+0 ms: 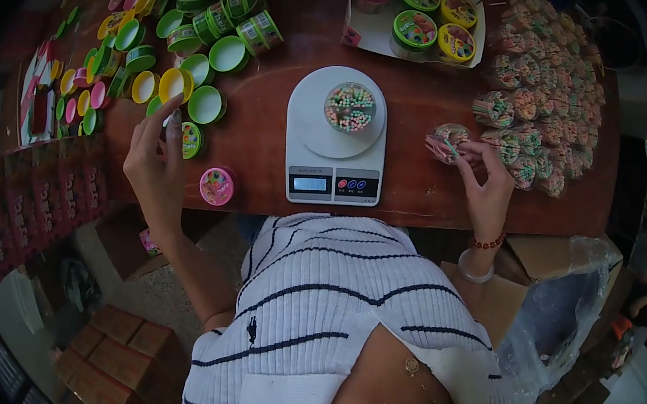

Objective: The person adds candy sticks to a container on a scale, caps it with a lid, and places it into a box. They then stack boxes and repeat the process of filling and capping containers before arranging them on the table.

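The left hand [153,161] pinches a lid [190,139] at ten o'clock of the scale [333,145], the right hand [484,180] pinches sticks [444,143] at three o'clock; she should add them gently, watching the display

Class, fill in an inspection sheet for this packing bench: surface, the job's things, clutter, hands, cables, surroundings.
Surface: brown wooden table.
Job's things: white kitchen scale carrying an open tub of small sticks; bundle of sticks; small round container.
Clutter: loose coloured lids; pink lidded tub; stacked stick bundles; cardboard box of filled tubs.
Hands: left hand touches the small round container; right hand holds the bundle of sticks.
Cables: nothing seen.
Surroundings: cardboard cartons on the floor; plastic bag.
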`<state>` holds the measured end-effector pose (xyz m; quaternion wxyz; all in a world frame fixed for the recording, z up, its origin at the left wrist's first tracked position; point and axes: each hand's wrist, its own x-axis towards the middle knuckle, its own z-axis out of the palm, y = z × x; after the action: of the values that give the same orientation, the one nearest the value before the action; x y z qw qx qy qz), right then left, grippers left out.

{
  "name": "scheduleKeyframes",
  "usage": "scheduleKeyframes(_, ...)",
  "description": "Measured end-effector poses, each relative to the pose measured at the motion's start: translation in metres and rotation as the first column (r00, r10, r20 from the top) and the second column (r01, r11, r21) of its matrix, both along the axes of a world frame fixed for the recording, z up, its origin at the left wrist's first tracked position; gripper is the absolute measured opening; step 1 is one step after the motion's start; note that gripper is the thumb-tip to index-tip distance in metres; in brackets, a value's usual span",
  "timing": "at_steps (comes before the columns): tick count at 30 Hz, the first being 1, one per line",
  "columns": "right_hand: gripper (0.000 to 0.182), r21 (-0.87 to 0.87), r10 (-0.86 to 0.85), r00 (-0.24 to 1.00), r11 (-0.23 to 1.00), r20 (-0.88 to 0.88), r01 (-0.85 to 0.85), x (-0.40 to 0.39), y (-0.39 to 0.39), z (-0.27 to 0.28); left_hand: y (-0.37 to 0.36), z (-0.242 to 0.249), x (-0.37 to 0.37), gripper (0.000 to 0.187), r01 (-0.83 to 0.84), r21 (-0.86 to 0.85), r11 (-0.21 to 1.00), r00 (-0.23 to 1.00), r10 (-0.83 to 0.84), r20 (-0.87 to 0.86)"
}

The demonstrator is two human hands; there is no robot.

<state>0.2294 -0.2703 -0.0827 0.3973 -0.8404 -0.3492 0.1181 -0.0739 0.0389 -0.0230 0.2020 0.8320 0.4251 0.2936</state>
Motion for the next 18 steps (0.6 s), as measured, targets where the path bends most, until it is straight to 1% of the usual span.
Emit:
scheduleKeyframes(1,0.022,-0.002,0.009,1.000,1.000,-0.001,-0.009,0.000,0.000,0.001,-0.003,-0.003,-0.010,0.029,-0.004,-0.039,0.999,0.999,0.003,-0.046)
scheduleKeyframes(2,0.021,-0.013,0.002,0.999,1.000,0.049,-0.001,0.000,-0.002,0.004,-0.006,-0.006,-0.020,0.031,-0.009,-0.078,0.997,0.996,0.002,-0.091)
scheduleKeyframes(3,0.020,-0.023,-0.006,0.995,1.000,0.098,0.008,0.000,-0.003,0.006,-0.010,-0.010,-0.030,0.031,-0.016,-0.081,0.997,0.996,0.008,-0.092)
scheduleKeyframes(4,0.020,-0.026,0.001,0.995,1.000,0.097,0.002,0.000,-0.004,0.005,-0.015,-0.013,-0.041,0.037,0.024,-0.079,0.997,0.980,-0.039,-0.196)
scheduleKeyframes(5,0.017,0.050,-0.076,0.996,0.996,0.036,0.074,0.000,-0.004,0.004,-0.021,-0.018,-0.051,0.043,0.064,-0.082,0.995,0.951,-0.085,-0.296)
scheduleKeyframes(6,0.014,0.118,-0.149,0.988,0.981,-0.033,0.152,-0.002,-0.003,0.002,-0.027,-0.025,-0.060,0.060,0.020,-0.220,0.975,0.936,-0.096,-0.339)
scheduleKeyframes(7,0.014,0.117,-0.146,0.989,0.982,-0.036,0.149,-0.002,-0.001,0.001,-0.033,-0.033,-0.066,0.060,0.016,-0.222,0.975,0.935,-0.093,-0.341)
scheduleKeyframes(9,0.010,0.274,-0.147,0.981,0.945,-0.130,0.178,-0.001,0.005,-0.002,-0.043,-0.049,-0.075,0.070,0.090,-0.136,0.987,0.907,-0.138,-0.399)
scheduleKeyframes(10,0.010,0.273,-0.143,0.982,0.946,-0.127,0.173,-0.002,0.011,-0.001,-0.047,-0.054,-0.075,0.077,0.061,-0.199,0.978,0.908,-0.137,-0.395)
scheduleKeyframes(11,0.010,0.280,-0.130,0.982,0.946,-0.137,0.164,-0.005,0.018,0.001,-0.049,-0.060,-0.074,0.077,0.058,-0.199,0.978,0.910,-0.133,-0.393)
scheduleKeyframes(13,0.010,0.289,-0.113,0.983,0.945,-0.146,0.152,-0.004,0.028,0.004,-0.050,-0.068,-0.071,0.077,0.002,-0.364,0.931,0.945,-0.120,-0.303)
scheduleKeyframes(15,0.011,0.164,-0.115,0.988,0.982,0.105,0.096,0.000,0.032,0.007,-0.051,-0.069,-0.065,0.076,0.007,-0.352,0.936,0.958,-0.108,-0.267)
scheduleKeyframes(16,0.011,0.168,-0.113,0.987,0.981,0.112,0.093,0.002,0.031,0.012,-0.051,-0.068,-0.059,0.075,0.014,-0.337,0.941,0.969,-0.096,-0.229)
scheduleKeyframes(17,0.011,0.106,-0.112,0.989,0.989,0.098,0.102,0.002,0.026,0.018,-0.051,-0.067,-0.050,0.075,0.016,-0.333,0.943,0.971,-0.095,-0.222)
scheduleKeyframes(18,0.012,0.045,-0.114,0.990,0.993,0.086,0.111,0.003,0.021,0.023,-0.050,-0.063,-0.038,0.074,0.086,-0.293,0.952,0.985,-0.125,-0.117)
